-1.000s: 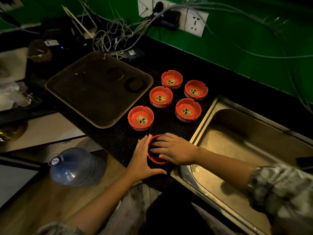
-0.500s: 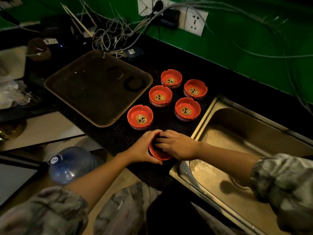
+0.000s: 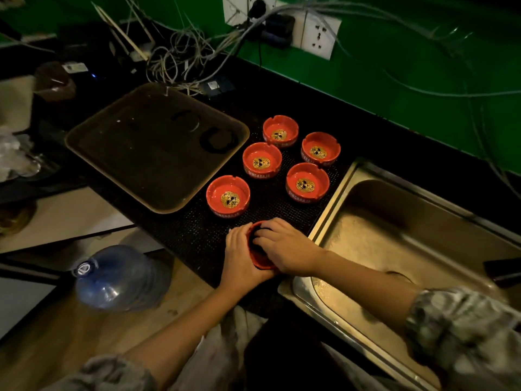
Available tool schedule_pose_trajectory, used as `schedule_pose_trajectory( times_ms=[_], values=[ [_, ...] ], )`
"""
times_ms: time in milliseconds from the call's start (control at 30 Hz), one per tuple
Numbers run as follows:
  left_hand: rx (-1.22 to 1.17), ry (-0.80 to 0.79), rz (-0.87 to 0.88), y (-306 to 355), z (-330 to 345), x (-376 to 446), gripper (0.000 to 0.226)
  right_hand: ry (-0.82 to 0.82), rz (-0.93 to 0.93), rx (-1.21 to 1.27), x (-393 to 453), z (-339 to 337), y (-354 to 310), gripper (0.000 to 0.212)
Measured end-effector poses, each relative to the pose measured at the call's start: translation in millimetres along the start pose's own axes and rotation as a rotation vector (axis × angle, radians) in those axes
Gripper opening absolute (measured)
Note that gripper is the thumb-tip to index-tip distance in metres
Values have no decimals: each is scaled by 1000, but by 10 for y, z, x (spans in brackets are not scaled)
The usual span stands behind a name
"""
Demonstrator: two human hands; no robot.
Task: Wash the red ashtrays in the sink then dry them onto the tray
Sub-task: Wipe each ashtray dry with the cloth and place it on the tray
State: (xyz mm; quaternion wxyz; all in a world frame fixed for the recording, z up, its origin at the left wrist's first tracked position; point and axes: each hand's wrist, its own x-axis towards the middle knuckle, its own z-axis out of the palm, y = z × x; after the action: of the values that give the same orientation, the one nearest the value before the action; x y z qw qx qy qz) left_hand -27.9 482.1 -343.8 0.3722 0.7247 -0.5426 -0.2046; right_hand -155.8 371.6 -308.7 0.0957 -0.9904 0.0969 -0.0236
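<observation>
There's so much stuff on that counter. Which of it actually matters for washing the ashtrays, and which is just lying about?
Part of the job:
- held ashtray, gripped by the left hand and right hand
- five red ashtrays waiting on the mat, e.g.
- sink
- tray

Just lying about:
- tangled cables
- wall sockets
- blue water bottle

The sixth red ashtray [image 3: 260,262] is largely covered by the left hand [image 3: 242,258] and right hand [image 3: 284,245]; its inside cannot be seen. The sink [image 3: 423,221] is cut off by the right edge.
</observation>
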Motion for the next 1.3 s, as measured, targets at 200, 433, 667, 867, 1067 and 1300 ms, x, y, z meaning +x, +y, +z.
schedule_pose_trajectory(
  times_ms=[200,433,667,867,1067,1300],
  values=[
    [24,-322,200,-278,-285,268,107,-88,-132,122,-258,-4,-96,38],
    [205,-206,164,-261,-260,42,125,-41,-54,32,-76,-33,12,40],
    [173,-9,2,-165,-55,-111,108,-84,-174,136,-211,-47,-45,30],
    [123,-141,97,-199,-222,136,106,-47,-77,-13,-62,-90,113,33],
    [134,-272,131,-293,-342,212,117,-46,-108,103,20,11,-47,30],
    [108,17,-71,17,-32,35,111,-121,-115,-47,-18,-141,186,31]
  ],
)
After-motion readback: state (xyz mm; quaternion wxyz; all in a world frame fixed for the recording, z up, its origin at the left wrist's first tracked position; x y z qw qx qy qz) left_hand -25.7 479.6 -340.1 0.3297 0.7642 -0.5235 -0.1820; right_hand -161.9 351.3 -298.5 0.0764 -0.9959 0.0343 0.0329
